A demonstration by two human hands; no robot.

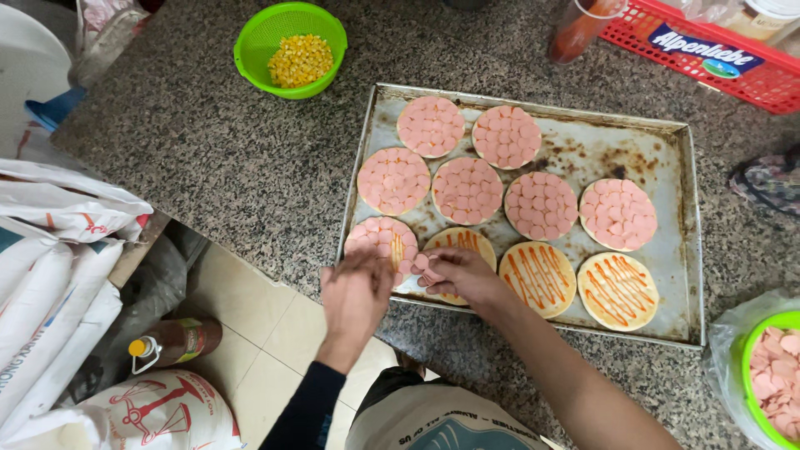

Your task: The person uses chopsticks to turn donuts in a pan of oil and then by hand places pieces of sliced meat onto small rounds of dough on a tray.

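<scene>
Head view: ten pizza bases (617, 291), one tray (583, 150)

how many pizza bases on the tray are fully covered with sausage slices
6. Two in the back row and four in the middle row. The front-left base is partly covered and partly hidden by the left hand.

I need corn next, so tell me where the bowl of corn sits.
In the head view, the green bowl of corn stands on the granite counter at the upper left, apart from the baking tray, beyond its top-left corner and well beyond the left hand.
</scene>
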